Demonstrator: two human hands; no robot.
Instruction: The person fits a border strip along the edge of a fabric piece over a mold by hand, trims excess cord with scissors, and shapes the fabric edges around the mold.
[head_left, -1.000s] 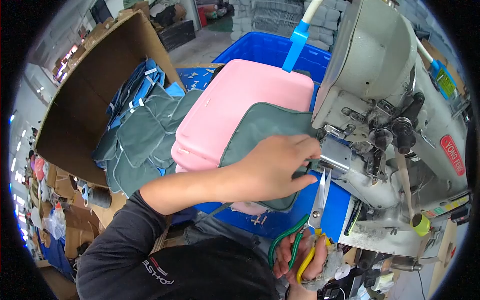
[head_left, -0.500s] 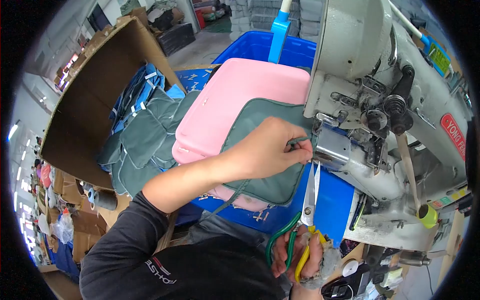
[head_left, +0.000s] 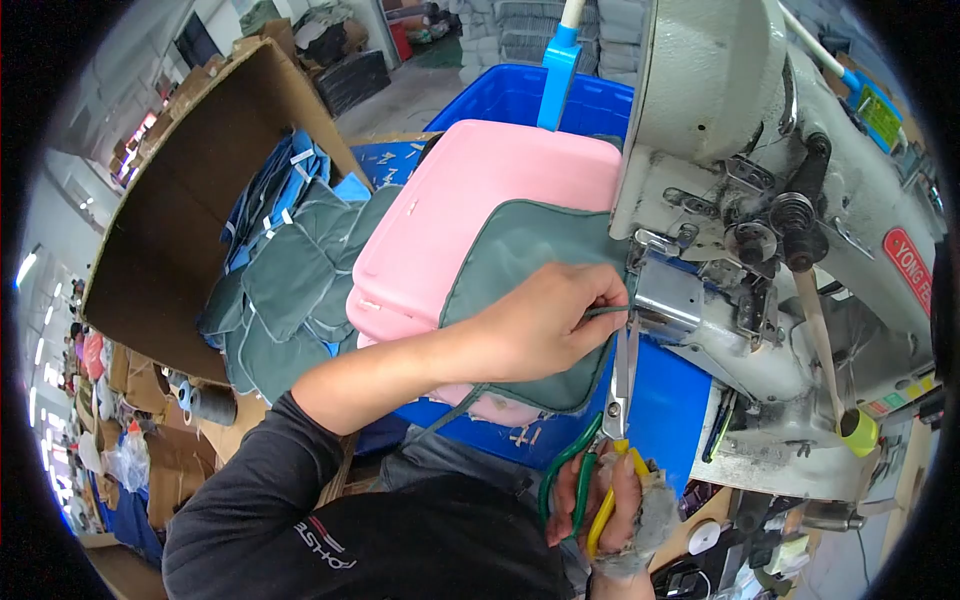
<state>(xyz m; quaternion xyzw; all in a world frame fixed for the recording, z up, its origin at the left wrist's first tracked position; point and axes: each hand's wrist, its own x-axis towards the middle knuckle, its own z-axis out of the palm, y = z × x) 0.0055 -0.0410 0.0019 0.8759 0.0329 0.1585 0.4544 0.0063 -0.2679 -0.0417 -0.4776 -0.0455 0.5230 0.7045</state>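
A dark green fabric panel [head_left: 530, 240] with a corded edge lies over pink padded pieces [head_left: 490, 155], its right side at the sewing machine [head_left: 670, 295]. My left hand [head_left: 560, 315] reaches across it and pinches a thin green cord beside the machine's metal arm. Below, my right hand [head_left: 600, 500] is wrapped round scissors [head_left: 619, 400] with one green and one yellow handle. The blades point up, close together, with their tips near the cord by my left fingertips. Whether they touch the cord is hard to tell.
An open cardboard box [head_left: 180, 220] with green and blue fabric pieces [head_left: 300, 260] stands at the left. Behind the pink pieces is a blue bin [head_left: 490, 95]. Thread cones [head_left: 212, 403] stand at the lower left. A yellow-green cup [head_left: 858, 432] is at the right.
My left hand has moved down slightly, still pinching the cord. The scissor blades, wider apart earlier, have come closer together. The machine has shifted left in view since the first frame.
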